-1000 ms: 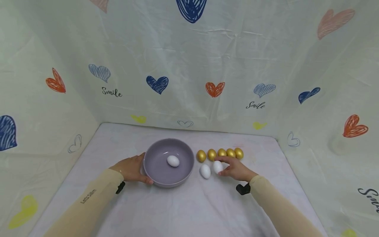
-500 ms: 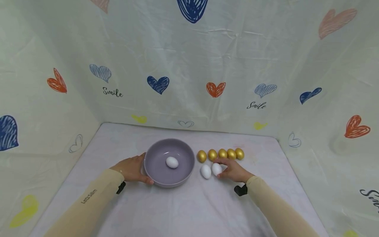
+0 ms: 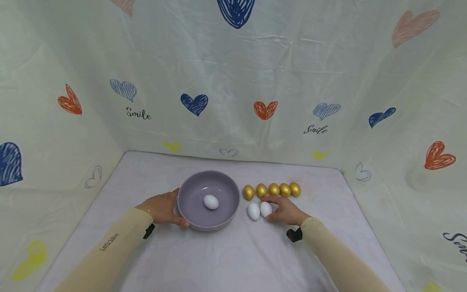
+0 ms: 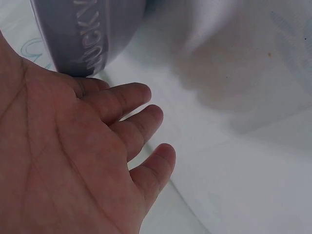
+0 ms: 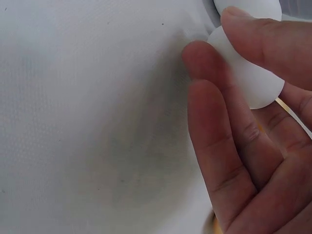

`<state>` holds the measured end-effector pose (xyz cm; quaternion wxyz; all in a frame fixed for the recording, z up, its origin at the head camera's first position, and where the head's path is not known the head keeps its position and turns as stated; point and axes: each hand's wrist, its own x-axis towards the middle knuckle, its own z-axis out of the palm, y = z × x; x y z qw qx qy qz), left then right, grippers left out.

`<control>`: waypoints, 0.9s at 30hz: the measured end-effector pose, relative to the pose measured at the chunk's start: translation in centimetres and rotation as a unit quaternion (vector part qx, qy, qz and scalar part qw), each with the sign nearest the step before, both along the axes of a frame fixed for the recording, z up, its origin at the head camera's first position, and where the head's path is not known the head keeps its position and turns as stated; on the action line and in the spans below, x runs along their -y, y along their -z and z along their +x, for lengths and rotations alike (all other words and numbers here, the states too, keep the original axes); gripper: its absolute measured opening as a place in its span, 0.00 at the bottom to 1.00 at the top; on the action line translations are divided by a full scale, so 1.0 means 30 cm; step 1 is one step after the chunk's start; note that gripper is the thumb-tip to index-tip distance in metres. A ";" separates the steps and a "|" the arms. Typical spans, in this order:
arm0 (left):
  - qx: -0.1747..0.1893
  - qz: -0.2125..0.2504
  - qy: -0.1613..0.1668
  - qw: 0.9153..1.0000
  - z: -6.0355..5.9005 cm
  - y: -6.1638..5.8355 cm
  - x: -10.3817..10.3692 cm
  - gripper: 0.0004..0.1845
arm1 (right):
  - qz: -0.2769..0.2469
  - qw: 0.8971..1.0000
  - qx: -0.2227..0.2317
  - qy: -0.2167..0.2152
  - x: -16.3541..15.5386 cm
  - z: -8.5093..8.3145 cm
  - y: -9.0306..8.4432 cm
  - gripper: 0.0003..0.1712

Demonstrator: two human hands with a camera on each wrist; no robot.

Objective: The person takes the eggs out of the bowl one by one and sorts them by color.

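Observation:
A purple-grey bowl (image 3: 193,215) stands left of the middle of the table, with one white egg (image 3: 211,202) lying inside. My left hand (image 3: 161,208) rests against the bowl's left side, its thumb near the front rim. In the left wrist view the relaxed fingers (image 4: 141,129) lie beside and below the bowl wall (image 4: 92,34), which carries raised letters. To the right of the bowl, my right hand (image 3: 286,209) holds a second white egg (image 3: 265,209) between thumb and fingers. Another white egg (image 3: 253,211) lies right beside it.
Several gold eggs (image 3: 261,190) form a row just behind the white eggs, close to my right fingertips. The white-covered table (image 3: 219,259) is closed in at the back and sides by a hanging cloth (image 3: 233,73) printed with hearts.
My right hand has moved left with its white egg, bringing it up beside the other one on the table. The egg in the bowl has shifted slightly left; my left hand stays put.

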<state>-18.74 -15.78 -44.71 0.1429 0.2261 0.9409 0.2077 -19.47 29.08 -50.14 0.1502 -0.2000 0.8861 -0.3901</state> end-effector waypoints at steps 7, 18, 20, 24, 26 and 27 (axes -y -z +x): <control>-0.001 -0.001 -0.001 1.000 -0.003 0.005 0.001 0.68 | 0.000 1.000 0.003 0.006 0.003 0.007 -0.006 0.39; 0.003 0.006 -0.002 1.000 -0.005 0.010 0.005 0.69 | 0.029 0.999 -0.010 0.020 0.005 0.013 -0.014 0.40; 0.003 0.006 -0.002 1.000 -0.005 0.012 0.006 0.69 | 0.034 0.999 -0.011 0.025 0.006 0.013 -0.016 0.40; 0.006 0.002 -0.005 1.000 -0.004 0.011 0.006 0.69 | 0.038 0.999 -0.011 0.034 0.007 0.017 -0.021 0.40; 0.009 0.001 -0.007 1.000 -0.002 0.008 0.004 0.69 | 0.041 0.998 -0.015 0.037 0.006 0.018 -0.023 0.40; 0.010 0.000 -0.008 1.000 -0.001 0.005 0.004 0.69 | 0.042 0.998 -0.018 0.038 0.006 0.019 -0.023 0.40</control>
